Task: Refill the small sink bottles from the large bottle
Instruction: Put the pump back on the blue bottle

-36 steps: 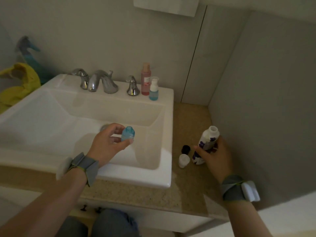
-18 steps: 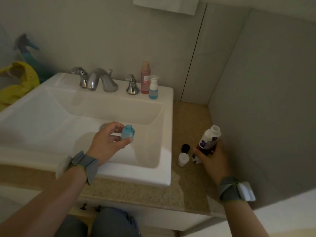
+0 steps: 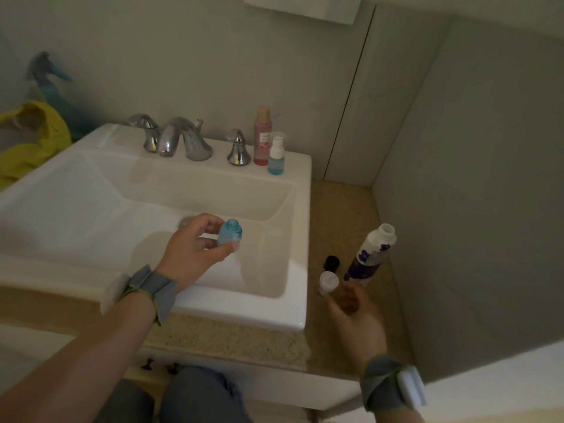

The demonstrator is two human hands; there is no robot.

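My left hand (image 3: 192,251) holds a small clear-blue bottle (image 3: 230,236), uncapped and upright, over the white sink basin (image 3: 300,239). The large white bottle with purple flowers (image 3: 374,254) stands uncapped on the speckled counter to the right of the sink, leaning slightly in the wide-angle view. My right hand (image 3: 355,315) hovers just in front of it, off the bottle, fingers loosely apart and blurred. A white cap (image 3: 329,280) and a black cap (image 3: 332,262) lie on the counter between the sink and the large bottle.
A pink bottle (image 3: 262,135) and a small blue bottle with a white cap (image 3: 276,155) stand on the sink's back ledge beside the chrome faucet (image 3: 180,141). A grey wall closes in on the right. A yellow cloth (image 3: 30,138) and a spray bottle (image 3: 48,83) sit far left.
My right hand has let go of the large bottle and drawn back toward me; the bottle now stands alone on the counter. My left hand still holds the small blue bottle in place.
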